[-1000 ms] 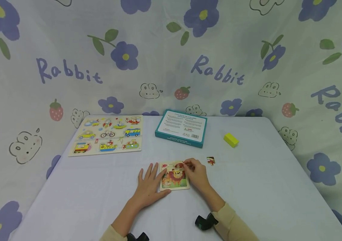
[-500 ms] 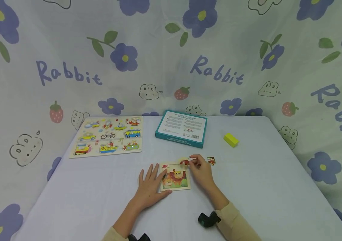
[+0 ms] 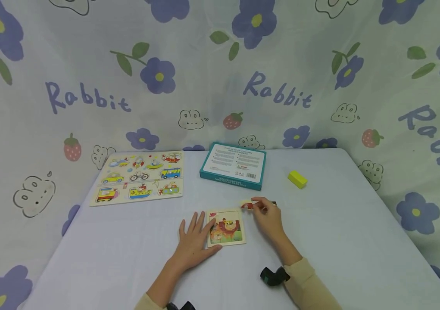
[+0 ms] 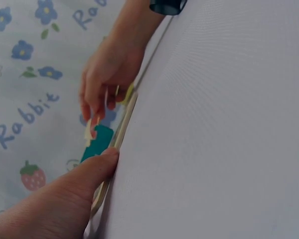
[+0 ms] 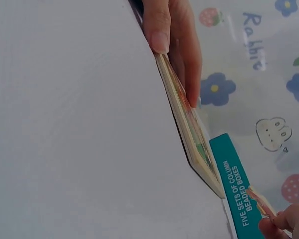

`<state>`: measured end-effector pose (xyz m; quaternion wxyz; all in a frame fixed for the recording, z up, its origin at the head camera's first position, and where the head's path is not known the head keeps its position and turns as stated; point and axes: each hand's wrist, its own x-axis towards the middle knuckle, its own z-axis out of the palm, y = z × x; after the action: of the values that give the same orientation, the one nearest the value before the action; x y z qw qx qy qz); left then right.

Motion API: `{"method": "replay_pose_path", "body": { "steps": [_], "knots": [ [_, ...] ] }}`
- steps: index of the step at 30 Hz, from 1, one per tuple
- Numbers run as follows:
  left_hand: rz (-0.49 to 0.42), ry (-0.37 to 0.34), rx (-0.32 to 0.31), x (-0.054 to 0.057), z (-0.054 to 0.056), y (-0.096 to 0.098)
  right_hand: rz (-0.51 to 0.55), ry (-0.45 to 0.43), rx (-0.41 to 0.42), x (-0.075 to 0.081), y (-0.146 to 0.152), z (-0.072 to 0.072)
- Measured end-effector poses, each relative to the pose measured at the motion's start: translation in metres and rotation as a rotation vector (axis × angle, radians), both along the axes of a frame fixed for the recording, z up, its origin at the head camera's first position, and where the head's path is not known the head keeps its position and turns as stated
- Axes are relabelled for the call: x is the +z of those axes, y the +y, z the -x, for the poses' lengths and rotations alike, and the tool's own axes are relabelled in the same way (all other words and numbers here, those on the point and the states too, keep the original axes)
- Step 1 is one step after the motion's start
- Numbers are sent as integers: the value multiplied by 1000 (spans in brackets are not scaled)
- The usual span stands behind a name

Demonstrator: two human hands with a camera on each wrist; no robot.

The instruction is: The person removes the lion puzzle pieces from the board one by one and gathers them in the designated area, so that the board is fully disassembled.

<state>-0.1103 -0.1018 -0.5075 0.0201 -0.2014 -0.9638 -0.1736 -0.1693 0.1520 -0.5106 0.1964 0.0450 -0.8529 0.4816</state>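
Observation:
A small square wooden jigsaw puzzle (image 3: 232,244) with a lion picture lies flat on the white-covered table, a bare strip showing along its top. My left hand (image 3: 193,241) rests on its left side with fingers spread; in the left wrist view the thumb (image 4: 102,164) lies against the tray's edge. Beyond the puzzle's upper right corner, my right hand (image 3: 270,220) pinches a puzzle piece (image 3: 247,205) between thumb and fingers. The right wrist view shows this piece (image 5: 261,203) tilted, away from the puzzle. A second piece (image 3: 274,203) is mostly hidden behind the right hand.
A vehicle puzzle board (image 3: 138,178) lies at the back left. Behind the lion puzzle is a teal and white box (image 3: 233,165), with a yellow block (image 3: 297,179) to its right. A patterned curtain (image 3: 204,94) hangs along the table's back edge.
My right hand has drawn the piece off the puzzle's top edge and carried it up and right, now covering most of the loose piece. The left hand has stayed on the puzzle.

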Motion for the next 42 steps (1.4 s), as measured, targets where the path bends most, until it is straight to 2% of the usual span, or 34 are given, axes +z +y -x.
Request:
{"method": "replay_pose_path", "body": {
  "steps": [10, 18, 28, 32, 39, 42],
  "knots": [
    [-4, -31, 12, 0, 2, 1, -21, -94, -53, -1, 12, 3],
    [-11, -25, 7, 1, 2, 1, -61, -70, -61, -1, 21, 5],
    [-14, -15, 7, 1, 1, 0, -97, -130, -66, -1, 27, 5],
    [-15, -10, 5, 2, 1, 0, -112, -110, -65, -1, 28, 6],
    [-9, -15, 5, 2, 0, 0, -158, -12, -50, -2, 31, 8],
    [-8, -19, 7, 3, 0, 0, -167, -8, -53, -3, 32, 8]
  ]
}}
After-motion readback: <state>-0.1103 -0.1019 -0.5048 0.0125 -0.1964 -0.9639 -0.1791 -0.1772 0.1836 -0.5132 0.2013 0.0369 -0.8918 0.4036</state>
